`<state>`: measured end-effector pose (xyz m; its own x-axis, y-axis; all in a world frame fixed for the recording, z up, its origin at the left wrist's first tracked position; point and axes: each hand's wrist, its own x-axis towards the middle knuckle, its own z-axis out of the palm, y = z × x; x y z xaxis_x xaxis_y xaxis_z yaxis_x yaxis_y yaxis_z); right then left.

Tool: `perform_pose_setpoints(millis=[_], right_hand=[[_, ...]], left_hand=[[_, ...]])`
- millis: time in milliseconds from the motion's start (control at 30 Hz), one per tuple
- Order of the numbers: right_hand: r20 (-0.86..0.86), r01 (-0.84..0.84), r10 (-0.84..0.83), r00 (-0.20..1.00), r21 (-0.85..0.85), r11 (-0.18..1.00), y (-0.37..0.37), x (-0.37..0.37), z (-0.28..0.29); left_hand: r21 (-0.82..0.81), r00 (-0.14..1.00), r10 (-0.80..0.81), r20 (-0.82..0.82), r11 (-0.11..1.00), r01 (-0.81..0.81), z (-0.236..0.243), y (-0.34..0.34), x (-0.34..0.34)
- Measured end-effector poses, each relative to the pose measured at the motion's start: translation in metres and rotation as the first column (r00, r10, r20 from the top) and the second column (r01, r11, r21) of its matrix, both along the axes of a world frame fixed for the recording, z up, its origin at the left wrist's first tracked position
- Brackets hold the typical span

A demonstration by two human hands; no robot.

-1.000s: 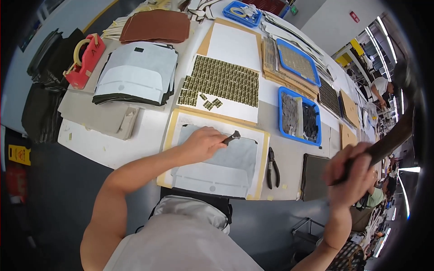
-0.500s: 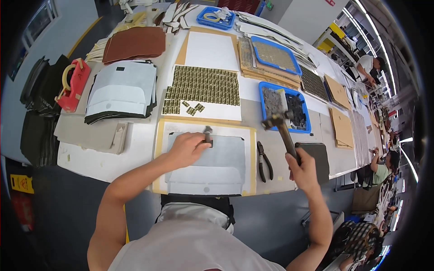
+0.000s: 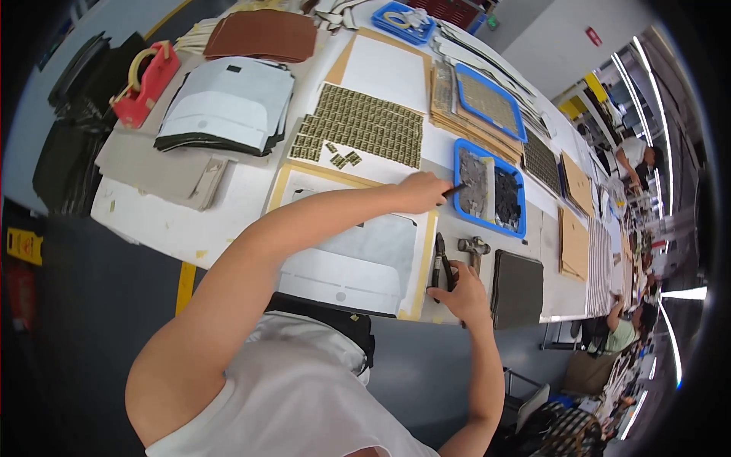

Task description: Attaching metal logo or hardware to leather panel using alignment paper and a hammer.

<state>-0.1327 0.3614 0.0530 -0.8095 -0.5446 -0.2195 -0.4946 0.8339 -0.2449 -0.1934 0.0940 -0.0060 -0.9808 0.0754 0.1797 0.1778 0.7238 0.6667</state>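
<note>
Nearest, at the table's near edge, the right hand (image 3: 462, 288) lies over the handle of a hammer (image 3: 473, 248), its fingers curled about the shaft; the metal head rests on the table (image 3: 156, 221) just beyond the knuckles. Touching the hand on its left, a pair of dark pliers (image 3: 442, 263) lies flat. To the right of the hammer sits a dark grey square pad (image 3: 518, 288).

Left of the pliers, a pale grey panel (image 3: 358, 255) lies on a tan-edged board (image 3: 283, 181), and the left forearm crosses above it. A little farther, the left hand (image 3: 421, 190) is pinched shut on a thin dark tool (image 3: 454, 189), whose tip reaches the near left rim of a blue tray (image 3: 487, 226) holding dark pieces.

Farther left, rows of small olive pieces (image 3: 364, 131) cover a white sheet, with a few loose ones just near of them. Farther left again lies a stack of white and black panels (image 3: 225, 103), then a red tape dispenser (image 3: 148, 82). At the far end lie a brown leather piece (image 3: 263, 35) and a second blue tray (image 3: 487, 103).
</note>
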Motion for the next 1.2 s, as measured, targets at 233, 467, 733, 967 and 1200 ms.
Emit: perform_pose_setpoints(millis=[233, 467, 733, 967, 1200], right_hand=[[0.006, -0.035, 0.035, 0.999, 0.068, 0.997, -0.008, -0.021, -0.007], [0.425, 0.152, 0.003, 0.905, -0.329, 0.932, -0.004, -0.028, -0.015], [-0.397, -0.459, 0.421, 0.816, -0.002, 0.888, -0.108, 0.008, -0.015], [-0.432, -0.531, 0.543, 0.72, 0.161, 0.832, -0.122, 0.005, -0.017], [-0.414, -0.508, 0.565, 0.714, 0.249, 0.825, -0.127, 0.005, -0.009]], left_hand=[[0.021, 0.997, -0.048, -0.063, 0.999, 0.049, 0.014, -0.015, 0.02], [-0.284, 0.986, -0.114, -0.125, 0.956, 0.074, 0.024, -0.007, 0.218], [-0.362, 0.999, -0.017, -0.038, 0.932, 0.002, 0.01, 0.014, 0.281], [-0.37, 0.999, 0.008, -0.051, 0.929, -0.026, 0.002, 0.018, 0.279], [-0.389, 0.999, 0.002, -0.041, 0.921, -0.018, 0.004, 0.017, 0.28]])
